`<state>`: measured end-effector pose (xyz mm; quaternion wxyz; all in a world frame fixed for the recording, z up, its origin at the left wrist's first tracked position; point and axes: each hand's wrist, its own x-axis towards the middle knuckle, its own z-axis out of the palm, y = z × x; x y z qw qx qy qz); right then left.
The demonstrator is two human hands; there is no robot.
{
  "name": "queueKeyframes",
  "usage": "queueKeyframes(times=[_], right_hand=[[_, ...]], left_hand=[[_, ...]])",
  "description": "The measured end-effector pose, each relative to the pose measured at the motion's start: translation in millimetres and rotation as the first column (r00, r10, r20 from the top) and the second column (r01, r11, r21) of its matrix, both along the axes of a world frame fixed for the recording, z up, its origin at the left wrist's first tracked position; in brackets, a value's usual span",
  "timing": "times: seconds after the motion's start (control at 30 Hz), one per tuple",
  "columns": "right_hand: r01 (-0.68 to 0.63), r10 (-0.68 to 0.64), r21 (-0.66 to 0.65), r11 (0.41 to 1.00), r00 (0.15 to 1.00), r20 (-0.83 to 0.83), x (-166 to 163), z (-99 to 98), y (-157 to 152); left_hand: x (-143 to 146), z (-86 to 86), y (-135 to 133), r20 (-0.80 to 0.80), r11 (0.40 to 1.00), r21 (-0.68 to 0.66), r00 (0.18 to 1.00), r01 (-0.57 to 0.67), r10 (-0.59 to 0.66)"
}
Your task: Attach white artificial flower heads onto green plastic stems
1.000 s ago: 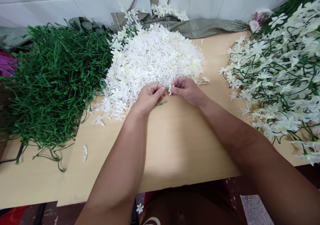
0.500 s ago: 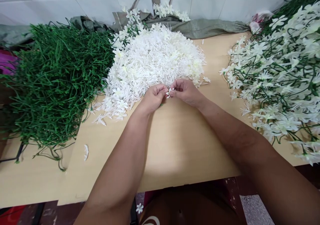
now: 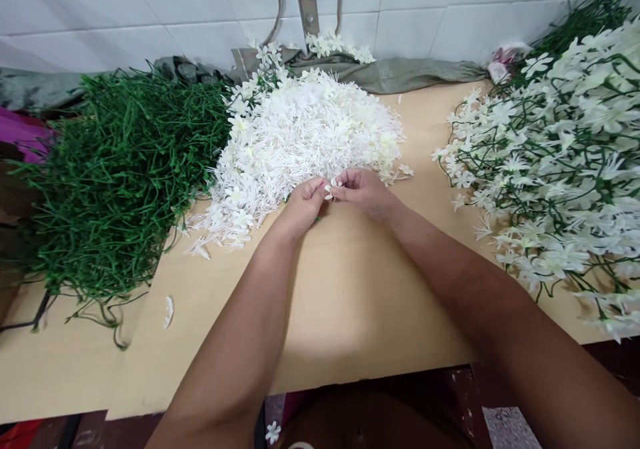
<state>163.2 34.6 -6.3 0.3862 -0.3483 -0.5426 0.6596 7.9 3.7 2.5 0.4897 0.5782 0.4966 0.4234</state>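
My left hand point(image 3: 305, 204) and my right hand point(image 3: 364, 190) meet fingertip to fingertip at the front edge of a heap of white artificial flower pieces point(image 3: 310, 126). Between the fingers of my right hand is a small white artificial flower point(image 3: 331, 188), its petals poking out toward the left thumb. My left hand is closed in a pinch, and a bit of green stem point(image 3: 318, 219) shows below it; most of that stem is hidden by the hand.
A pile of green plastic stems point(image 3: 130, 176) lies on the left. Finished-looking white flowers on green stems point(image 3: 565, 169) are heaped on the right. One loose white piece point(image 3: 169, 312) rests on the tan tabletop point(image 3: 345, 302). Grey-green cloth point(image 3: 420, 72) runs along the tiled wall.
The whole view has tilted slightly upward, so things sit lower. My hands stay together at the flower, the right fingers now a little closer over it.
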Motion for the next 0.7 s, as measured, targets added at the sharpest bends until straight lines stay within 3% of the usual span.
queueKeyframes(times=[0.23, 0.5, 0.7], right_hand=[[-0.046, 0.042, -0.059, 0.997, 0.996, -0.079, 5.8, 2.4, 1.7], [0.028, -0.028, 0.014, 0.999, 0.998, -0.052, -4.5, 4.1, -5.4], [0.053, -0.050, -0.067, 0.996, 0.998, 0.045, -2.6, 20.1, -8.7]], left_hand=[[-5.2, 0.4, -1.5, 0.010, 0.993, -0.111, 0.999, 0.049, -0.048], [4.9, -2.6, 2.3, 0.067, 0.999, 0.035, 0.998, -0.025, 0.022], [6.4, -8.9, 4.2, 0.110, 0.997, -0.016, 0.991, -0.069, 0.071]])
